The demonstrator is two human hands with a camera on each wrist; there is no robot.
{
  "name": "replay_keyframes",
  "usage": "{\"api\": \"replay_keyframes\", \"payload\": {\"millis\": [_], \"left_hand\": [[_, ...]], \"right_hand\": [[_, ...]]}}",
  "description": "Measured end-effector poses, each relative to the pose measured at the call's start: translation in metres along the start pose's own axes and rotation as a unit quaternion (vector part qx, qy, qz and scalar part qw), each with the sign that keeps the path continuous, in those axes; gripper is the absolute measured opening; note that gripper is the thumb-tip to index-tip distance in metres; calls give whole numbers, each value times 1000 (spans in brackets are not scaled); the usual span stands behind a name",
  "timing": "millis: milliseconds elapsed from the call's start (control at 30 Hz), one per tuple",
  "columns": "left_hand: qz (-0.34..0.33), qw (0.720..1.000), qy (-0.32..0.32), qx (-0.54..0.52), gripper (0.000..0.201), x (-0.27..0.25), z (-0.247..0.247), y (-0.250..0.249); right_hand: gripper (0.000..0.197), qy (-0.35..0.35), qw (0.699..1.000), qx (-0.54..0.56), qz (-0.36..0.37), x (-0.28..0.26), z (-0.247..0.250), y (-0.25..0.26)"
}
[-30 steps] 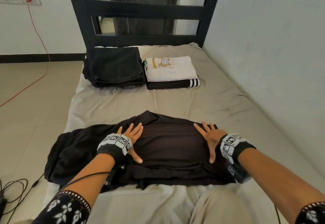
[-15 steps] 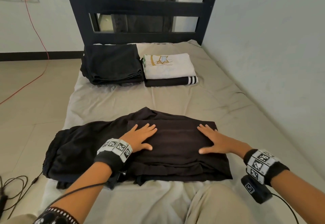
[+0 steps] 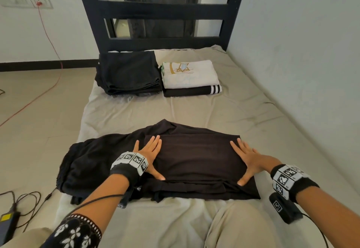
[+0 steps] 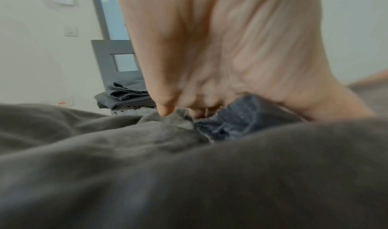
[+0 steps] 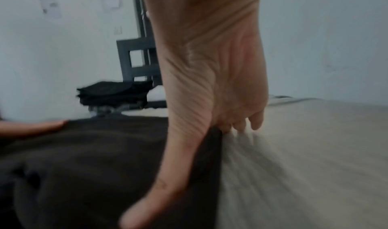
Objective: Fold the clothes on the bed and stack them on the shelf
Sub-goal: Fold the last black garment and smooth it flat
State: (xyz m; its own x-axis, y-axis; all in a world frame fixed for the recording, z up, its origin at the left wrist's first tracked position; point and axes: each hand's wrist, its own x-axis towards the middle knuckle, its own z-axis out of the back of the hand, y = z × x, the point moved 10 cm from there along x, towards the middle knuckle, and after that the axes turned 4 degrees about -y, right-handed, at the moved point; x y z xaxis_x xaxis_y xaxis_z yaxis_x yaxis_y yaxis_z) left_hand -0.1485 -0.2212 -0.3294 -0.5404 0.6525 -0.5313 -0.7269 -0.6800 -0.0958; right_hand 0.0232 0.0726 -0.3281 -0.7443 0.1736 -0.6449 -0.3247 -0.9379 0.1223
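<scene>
My left hand [image 3: 149,153] and right hand [image 3: 246,158], both flat and holding nothing, have slid outward on the dark garment [image 3: 196,162], so this fold is pressed smooth and ready for the next one.

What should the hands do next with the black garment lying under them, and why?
Probably fold the loose left part over. Both the left hand and right hand lie flat on the black garment, whose right side is squared, while bunched fabric still spreads out past the left hand toward the bed's edge.
</scene>
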Motion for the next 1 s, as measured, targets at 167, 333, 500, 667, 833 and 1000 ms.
{"api": "replay_keyframes", "payload": {"millis": [167,333,500,667,833,1000], "left_hand": [[37,989,-44,-138,145,-45,9,16],[90,898,-162,-399,104,-89,12,69],[121,800,-324,-491,43,-138,23,122],[169,725,-394,-539,19,-168,15,168],[135,678,-367,-622,21,-177,26,159],[141,647,-311,-681,41,-189,28,154]], "right_hand": [[169,-92,981,153,-76,-15,31,-6],[123,-73,923,320,-198,-17,13,-25],[40,-99,847,485,-193,-27,29,-6],[42,-204,829,506,-120,-40,94,41],[33,-250,804,538,31,-58,152,164],[26,-241,814,509,144,-54,162,297]]}}
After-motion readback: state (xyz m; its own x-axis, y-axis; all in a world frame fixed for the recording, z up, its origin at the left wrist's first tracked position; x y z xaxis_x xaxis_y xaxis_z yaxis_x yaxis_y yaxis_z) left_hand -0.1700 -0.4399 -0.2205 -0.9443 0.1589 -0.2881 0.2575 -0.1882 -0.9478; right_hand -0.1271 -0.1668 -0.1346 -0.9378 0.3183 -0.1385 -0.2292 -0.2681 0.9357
